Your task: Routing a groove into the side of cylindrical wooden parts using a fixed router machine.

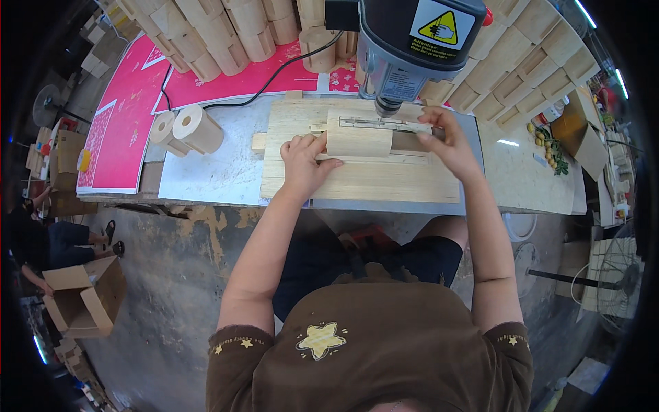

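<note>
From the head view, I sit at the near edge of the bench [532, 180], both arms reaching over it. A wooden block [360, 143] lies near the middle of a pale board [371, 182], and that board sits by the bench's near edge. A long narrow slot runs along the block's far side. My left grip [305, 163] is at the block's left end, fingers bent and thumb stretched along the near side; I cannot tell whether it is clamped. My right grip [449, 144] is just past the block's right end, thumb and forefinger apart, palm facing the block. The drill [415, 58] stands over the board, its chuck [388, 106] above the block's far side. Two holed wooden pieces [199, 129] stand left of the board, with a black cord [274, 75] passing behind them. Pink sheets [117, 141] cover the bench's far left corner, and stacked wooden blocks [223, 38] line its far edge. Green and yellow fruit [547, 144] lies toward the bench's right end.
</note>
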A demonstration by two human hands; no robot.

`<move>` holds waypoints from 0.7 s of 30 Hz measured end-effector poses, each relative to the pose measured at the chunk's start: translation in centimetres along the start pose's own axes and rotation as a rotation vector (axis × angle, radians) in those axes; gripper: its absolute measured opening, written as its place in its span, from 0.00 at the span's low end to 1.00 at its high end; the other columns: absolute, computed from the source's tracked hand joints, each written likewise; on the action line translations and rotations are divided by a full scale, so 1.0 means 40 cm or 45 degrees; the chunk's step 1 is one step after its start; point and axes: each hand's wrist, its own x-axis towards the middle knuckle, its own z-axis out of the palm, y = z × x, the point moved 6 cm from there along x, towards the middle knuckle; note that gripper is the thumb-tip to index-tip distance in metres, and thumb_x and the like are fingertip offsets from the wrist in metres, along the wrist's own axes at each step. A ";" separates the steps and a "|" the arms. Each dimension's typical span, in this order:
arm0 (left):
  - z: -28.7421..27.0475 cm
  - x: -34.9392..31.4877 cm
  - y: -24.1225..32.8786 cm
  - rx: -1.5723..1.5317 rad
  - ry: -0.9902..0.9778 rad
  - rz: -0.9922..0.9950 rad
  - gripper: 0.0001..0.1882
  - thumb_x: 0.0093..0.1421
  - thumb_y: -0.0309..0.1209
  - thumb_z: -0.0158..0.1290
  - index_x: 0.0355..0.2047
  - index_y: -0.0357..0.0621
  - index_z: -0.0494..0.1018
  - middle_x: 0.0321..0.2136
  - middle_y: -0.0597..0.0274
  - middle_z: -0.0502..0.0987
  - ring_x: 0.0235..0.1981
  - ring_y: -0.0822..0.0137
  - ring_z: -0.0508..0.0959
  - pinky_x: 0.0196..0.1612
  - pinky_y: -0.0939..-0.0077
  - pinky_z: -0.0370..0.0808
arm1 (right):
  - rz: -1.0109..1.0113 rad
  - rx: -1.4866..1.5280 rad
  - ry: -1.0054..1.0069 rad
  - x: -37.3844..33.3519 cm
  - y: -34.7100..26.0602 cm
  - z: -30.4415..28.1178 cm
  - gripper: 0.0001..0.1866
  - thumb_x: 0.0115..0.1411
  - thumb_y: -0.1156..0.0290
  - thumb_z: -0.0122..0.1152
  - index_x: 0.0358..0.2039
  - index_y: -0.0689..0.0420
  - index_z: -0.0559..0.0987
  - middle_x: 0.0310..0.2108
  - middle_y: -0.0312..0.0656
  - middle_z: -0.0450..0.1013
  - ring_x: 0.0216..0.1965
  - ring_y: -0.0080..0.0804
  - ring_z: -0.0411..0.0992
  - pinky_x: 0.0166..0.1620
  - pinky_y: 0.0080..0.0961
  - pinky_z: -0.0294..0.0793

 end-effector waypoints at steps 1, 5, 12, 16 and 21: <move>-0.001 0.002 -0.001 -0.003 -0.001 0.002 0.32 0.39 0.39 0.64 0.48 0.55 0.71 0.26 0.71 0.69 0.35 0.66 0.66 0.46 0.63 0.53 | -0.034 0.037 0.046 0.010 -0.029 -0.024 0.22 0.54 0.68 0.61 0.48 0.58 0.66 0.40 0.38 0.69 0.44 0.26 0.65 0.46 0.24 0.66; -0.005 -0.002 0.005 0.033 0.001 -0.014 0.31 0.39 0.39 0.64 0.48 0.55 0.71 0.26 0.70 0.69 0.35 0.65 0.66 0.45 0.64 0.54 | -0.207 0.136 0.470 0.123 -0.227 -0.168 0.20 0.60 0.61 0.52 0.49 0.58 0.66 0.42 0.39 0.68 0.43 0.25 0.65 0.45 0.23 0.66; -0.004 -0.004 -0.001 0.053 -0.038 -0.039 0.30 0.40 0.39 0.63 0.47 0.55 0.71 0.26 0.69 0.68 0.35 0.65 0.67 0.45 0.65 0.54 | -0.492 -0.565 0.484 0.214 -0.460 -0.141 0.19 0.61 0.60 0.46 0.27 0.64 0.74 0.21 0.48 0.69 0.26 0.36 0.69 0.31 0.29 0.66; -0.002 -0.005 0.000 0.048 -0.050 -0.064 0.30 0.40 0.39 0.63 0.47 0.54 0.71 0.26 0.68 0.68 0.35 0.65 0.67 0.45 0.65 0.54 | -0.447 -0.714 0.531 0.104 -0.457 -0.132 0.13 0.61 0.64 0.48 0.34 0.62 0.74 0.22 0.37 0.65 0.26 0.19 0.62 0.31 0.18 0.62; -0.008 0.001 0.009 -0.021 0.028 -0.020 0.19 0.39 0.38 0.64 0.34 0.52 0.76 0.24 0.69 0.66 0.33 0.65 0.66 0.43 0.67 0.54 | -0.584 -0.938 0.461 -0.070 -0.428 -0.039 0.05 0.54 0.74 0.55 0.29 0.63 0.75 0.16 0.42 0.64 0.17 0.29 0.64 0.22 0.22 0.62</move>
